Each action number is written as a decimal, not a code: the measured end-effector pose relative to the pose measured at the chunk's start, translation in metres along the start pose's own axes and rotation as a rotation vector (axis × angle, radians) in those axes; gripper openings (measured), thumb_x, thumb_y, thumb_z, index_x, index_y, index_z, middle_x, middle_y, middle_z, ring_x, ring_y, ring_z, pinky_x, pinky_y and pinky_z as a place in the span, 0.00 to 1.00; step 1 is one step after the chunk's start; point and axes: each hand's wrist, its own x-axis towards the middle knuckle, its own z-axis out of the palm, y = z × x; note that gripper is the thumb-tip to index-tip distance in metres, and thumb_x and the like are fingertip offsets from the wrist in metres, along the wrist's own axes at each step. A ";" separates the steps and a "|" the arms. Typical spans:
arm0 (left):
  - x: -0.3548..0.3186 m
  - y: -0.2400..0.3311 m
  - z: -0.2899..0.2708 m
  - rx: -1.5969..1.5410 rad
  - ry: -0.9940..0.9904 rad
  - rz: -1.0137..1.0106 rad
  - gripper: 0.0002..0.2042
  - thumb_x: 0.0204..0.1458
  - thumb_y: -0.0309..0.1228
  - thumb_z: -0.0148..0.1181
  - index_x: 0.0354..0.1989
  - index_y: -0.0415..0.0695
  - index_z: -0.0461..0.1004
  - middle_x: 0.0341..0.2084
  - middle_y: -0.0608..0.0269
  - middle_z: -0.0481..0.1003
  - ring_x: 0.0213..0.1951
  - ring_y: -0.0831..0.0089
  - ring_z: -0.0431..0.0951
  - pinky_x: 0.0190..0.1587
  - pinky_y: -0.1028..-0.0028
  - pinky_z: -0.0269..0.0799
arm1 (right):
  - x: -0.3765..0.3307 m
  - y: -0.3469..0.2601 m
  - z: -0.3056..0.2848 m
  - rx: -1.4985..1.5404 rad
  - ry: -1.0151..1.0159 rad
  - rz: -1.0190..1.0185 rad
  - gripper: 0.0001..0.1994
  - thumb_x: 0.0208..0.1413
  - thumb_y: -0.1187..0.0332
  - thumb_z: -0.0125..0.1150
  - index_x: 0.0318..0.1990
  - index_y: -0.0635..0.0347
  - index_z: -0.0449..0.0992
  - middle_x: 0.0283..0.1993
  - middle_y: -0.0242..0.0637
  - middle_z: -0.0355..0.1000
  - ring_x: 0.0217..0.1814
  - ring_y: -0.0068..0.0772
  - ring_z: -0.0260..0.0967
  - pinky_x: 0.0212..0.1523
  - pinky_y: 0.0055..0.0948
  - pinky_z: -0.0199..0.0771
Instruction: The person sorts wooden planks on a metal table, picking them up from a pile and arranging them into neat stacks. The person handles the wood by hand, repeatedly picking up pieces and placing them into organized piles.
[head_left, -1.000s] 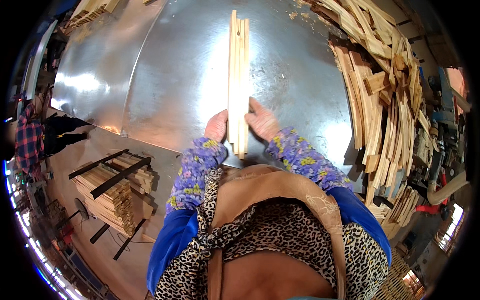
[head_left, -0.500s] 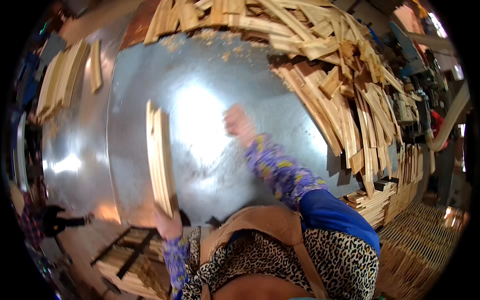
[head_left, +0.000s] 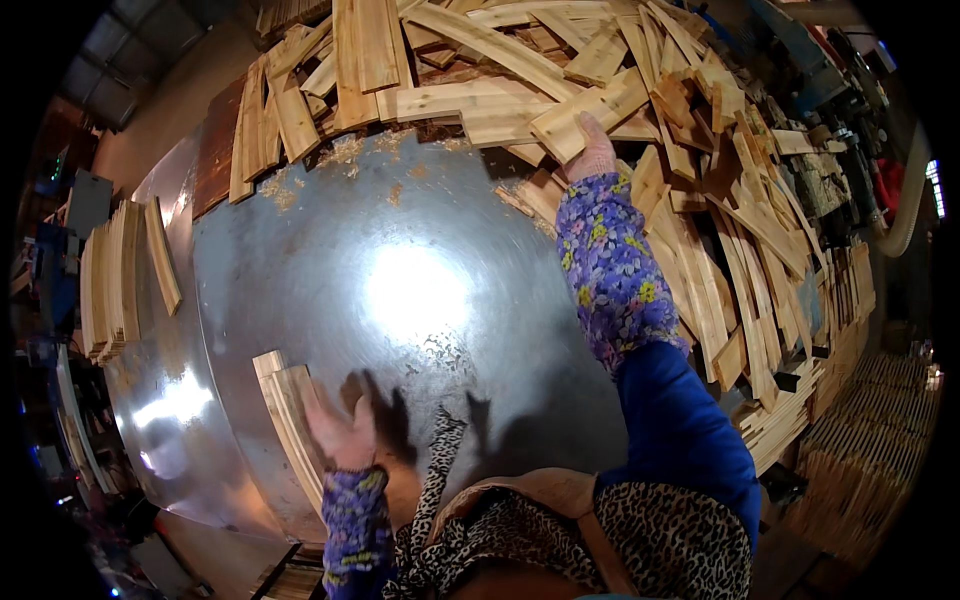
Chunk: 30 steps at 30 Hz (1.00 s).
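My right hand (head_left: 594,152) reaches to the heap at the far right and grips the near edge of a short, wide wooden board (head_left: 612,102), its thumb lying on top. The fingers under that board are hidden. At the near left, my left hand (head_left: 340,428) is open, thumb and fingers apart. It is beside a small stack of narrow wooden slats (head_left: 284,402) lying lengthwise on the metal tabletop (head_left: 310,270); whether it touches them I cannot tell.
Loose boards (head_left: 470,105) are heaped across the back and right of the table. Wood shavings (head_left: 345,152) lie before them. A neat stack of slats (head_left: 112,280) and a single slat (head_left: 162,256) are at the far left. More stacked slats (head_left: 860,450) stand at the right.
My right hand has moved from above the bare metal to the heap and taken hold of a board. My left hand has let go of the slats, which now lie lower in view.
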 end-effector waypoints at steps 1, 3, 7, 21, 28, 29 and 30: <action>0.011 0.018 0.017 -0.095 -0.014 0.008 0.39 0.53 0.32 0.73 0.69 0.20 0.65 0.67 0.27 0.68 0.71 0.36 0.68 0.73 0.49 0.66 | -0.014 -0.010 0.002 -0.023 0.019 -0.022 0.29 0.67 0.62 0.66 0.71 0.65 0.68 0.67 0.53 0.74 0.66 0.55 0.76 0.67 0.54 0.81; 0.029 0.065 0.037 -0.288 -0.082 -0.066 0.40 0.53 0.31 0.73 0.72 0.23 0.62 0.69 0.28 0.67 0.72 0.38 0.67 0.77 0.51 0.61 | -0.048 -0.020 -0.016 -0.091 -0.081 0.014 0.27 0.70 0.61 0.63 0.71 0.65 0.68 0.65 0.47 0.77 0.66 0.49 0.77 0.66 0.49 0.83; 0.029 0.124 0.064 -0.724 -0.166 -0.103 0.39 0.63 0.30 0.67 0.78 0.27 0.55 0.73 0.32 0.62 0.74 0.44 0.65 0.78 0.55 0.60 | -0.126 -0.035 -0.166 -0.070 -0.324 0.490 0.27 0.71 0.59 0.62 0.71 0.65 0.70 0.65 0.43 0.78 0.63 0.41 0.79 0.65 0.43 0.83; -0.084 0.046 0.104 -0.933 -0.068 -0.615 0.21 0.57 0.37 0.66 0.48 0.28 0.77 0.40 0.43 0.83 0.44 0.55 0.83 0.51 0.57 0.79 | -0.422 -0.094 -0.167 -1.471 -0.397 0.690 0.23 0.66 0.61 0.69 0.63 0.62 0.80 0.54 0.38 0.83 0.52 0.28 0.79 0.56 0.32 0.79; -0.112 0.009 -0.020 -0.294 -0.422 -0.540 0.28 0.58 0.46 0.60 0.58 0.35 0.77 0.50 0.32 0.82 0.55 0.37 0.82 0.60 0.51 0.76 | -0.453 -0.120 -0.099 -1.758 -0.793 0.487 0.28 0.61 0.58 0.69 0.67 0.59 0.79 0.57 0.47 0.84 0.59 0.40 0.82 0.63 0.38 0.78; -0.117 0.021 -0.031 -0.151 -0.416 -0.504 0.28 0.58 0.47 0.60 0.59 0.35 0.77 0.49 0.32 0.83 0.55 0.37 0.82 0.60 0.51 0.75 | -0.456 -0.087 -0.096 -1.781 -0.787 0.450 0.28 0.62 0.58 0.68 0.68 0.59 0.78 0.56 0.47 0.84 0.59 0.40 0.81 0.63 0.38 0.78; -0.123 0.033 -0.043 -0.063 -0.403 -0.495 0.29 0.59 0.48 0.59 0.60 0.36 0.77 0.50 0.34 0.83 0.56 0.37 0.82 0.63 0.51 0.74 | -0.462 -0.051 -0.092 -1.802 -0.779 0.403 0.28 0.64 0.58 0.67 0.69 0.58 0.76 0.56 0.46 0.84 0.60 0.41 0.81 0.64 0.38 0.79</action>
